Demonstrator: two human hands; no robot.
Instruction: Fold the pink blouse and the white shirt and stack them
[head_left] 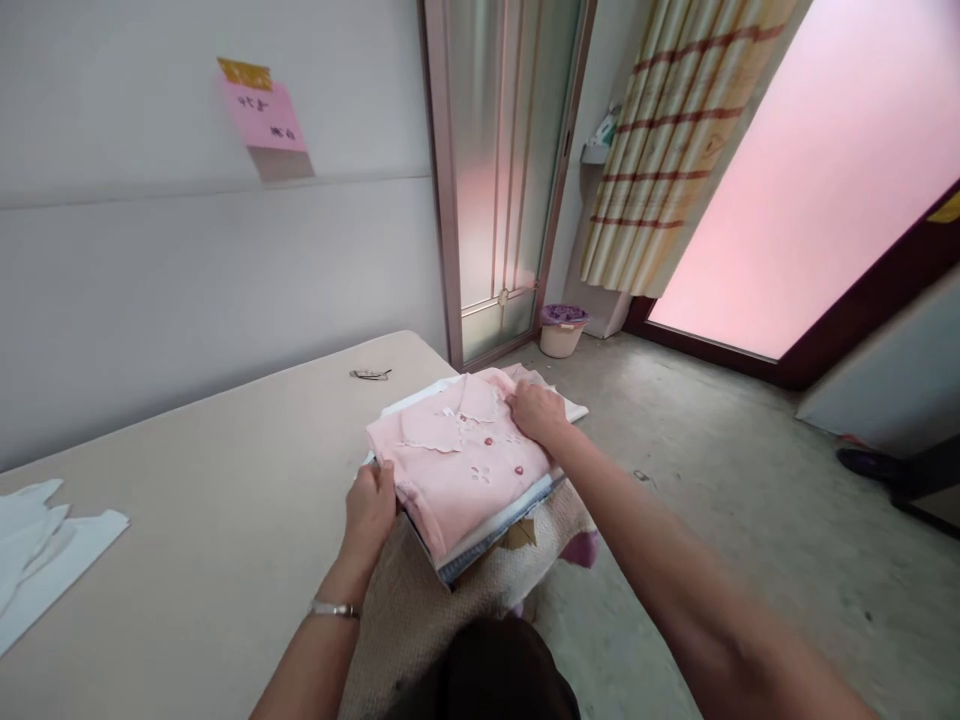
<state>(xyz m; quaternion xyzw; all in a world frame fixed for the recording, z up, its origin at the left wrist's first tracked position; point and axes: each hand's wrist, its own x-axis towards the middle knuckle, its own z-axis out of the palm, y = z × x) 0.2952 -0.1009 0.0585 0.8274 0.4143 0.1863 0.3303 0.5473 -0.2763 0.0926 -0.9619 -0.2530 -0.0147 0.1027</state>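
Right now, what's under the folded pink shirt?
Edges of white cloth and blue cloth show beneath the pink shirt; the rest of those layers is covered.

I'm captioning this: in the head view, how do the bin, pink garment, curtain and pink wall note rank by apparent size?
Largest to smallest:
1. Curtain
2. Pink garment
3. Pink wall note
4. Bin

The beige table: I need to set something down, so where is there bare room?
The beige table is bare across its broad middle, between the white pieces and the left hand. Crowded: around its right end, with the folded pink blouse, right hand and small dark wire item.
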